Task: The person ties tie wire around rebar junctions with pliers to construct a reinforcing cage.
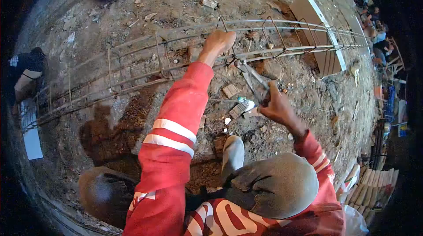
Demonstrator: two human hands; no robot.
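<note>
A long rebar cage [176, 66] of thin bars and square stirrups runs across the view. My left hand [219, 43] is closed on a stirrup [223, 23] near the middle of the cage. Below and to its right, my right hand [278, 106] grips the handles of metal pincers [252, 79]. The jaws of the pincers meet the lower bars, close to where that stirrup crosses them. Any wire between the jaws is too small to make out.
White-topped blocks [315, 33] stand under the cage at the right, and another [32, 137] at the left. A person [27, 75] is at the left edge. Broken bricks [230, 90] lie on the dirt below the pincers. More people are at the far right.
</note>
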